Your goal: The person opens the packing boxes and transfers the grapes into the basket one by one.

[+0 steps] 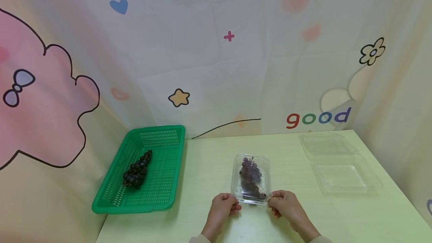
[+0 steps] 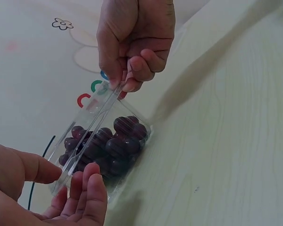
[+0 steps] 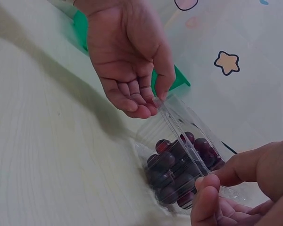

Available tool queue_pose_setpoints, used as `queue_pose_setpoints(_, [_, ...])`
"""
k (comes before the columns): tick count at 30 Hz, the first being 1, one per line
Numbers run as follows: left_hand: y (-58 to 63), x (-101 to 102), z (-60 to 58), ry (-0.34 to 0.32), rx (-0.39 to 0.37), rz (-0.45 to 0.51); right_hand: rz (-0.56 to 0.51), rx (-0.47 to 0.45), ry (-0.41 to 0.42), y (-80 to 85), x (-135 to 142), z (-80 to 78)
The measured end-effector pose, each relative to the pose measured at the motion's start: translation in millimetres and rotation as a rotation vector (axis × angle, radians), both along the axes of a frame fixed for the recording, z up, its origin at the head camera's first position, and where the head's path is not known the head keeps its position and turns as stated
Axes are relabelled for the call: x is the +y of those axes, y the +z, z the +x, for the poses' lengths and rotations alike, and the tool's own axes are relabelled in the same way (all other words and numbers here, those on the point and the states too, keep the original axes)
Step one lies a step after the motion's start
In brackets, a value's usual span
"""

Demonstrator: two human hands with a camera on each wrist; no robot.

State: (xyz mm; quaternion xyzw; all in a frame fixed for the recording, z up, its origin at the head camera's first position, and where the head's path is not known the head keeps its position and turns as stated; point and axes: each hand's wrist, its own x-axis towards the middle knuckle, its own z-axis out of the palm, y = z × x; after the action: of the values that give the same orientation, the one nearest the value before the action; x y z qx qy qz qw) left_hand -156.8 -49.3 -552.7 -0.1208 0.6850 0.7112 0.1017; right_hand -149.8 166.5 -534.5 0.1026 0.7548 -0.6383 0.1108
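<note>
A clear plastic clamshell box (image 1: 268, 171) with its lid down holds a bunch of dark grapes (image 1: 250, 177) in the middle of the table. My left hand (image 1: 222, 207) pinches the box's near left corner between thumb and fingers. At the near right corner my right hand (image 1: 286, 207) pinches the rim the same way. Both wrist views show the thumbs on top of the rim, with the grapes (image 2: 115, 146) visible through the clear wall. In the right wrist view the box's rim (image 3: 186, 141) runs between the two hands.
A green plastic basket (image 1: 162, 194) stands at the left with another bunch of dark grapes (image 1: 136, 171) inside. An open clear clamshell box (image 1: 341, 179) lies at the right of the table (image 1: 290, 145). A printed curtain (image 1: 236, 85) hangs behind.
</note>
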Motion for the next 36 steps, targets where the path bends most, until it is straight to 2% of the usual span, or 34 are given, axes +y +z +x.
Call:
queue_pose_setpoints(10, [1.0,0.6,-1.7,0.023,-0.011,0.108,-0.031,-0.032,0.042,1.8,-1.9,6.4])
queue_pose_setpoints(18, [3.1,3.2,-3.5,0.062,-0.002,0.172,-0.032,-0.061,0.057,-2.7,-4.7,7.6])
queue_pose_setpoints(26, [2.0,4.4,-6.8,0.088,0.0,0.2,-0.076,-0.072,0.069,-3.6,-8.0,11.0])
queue_pose_setpoints(36, [0.4,4.2,-9.0,0.097,-0.011,0.204,-0.077,-0.113,0.106,-3.9,-12.6,17.5])
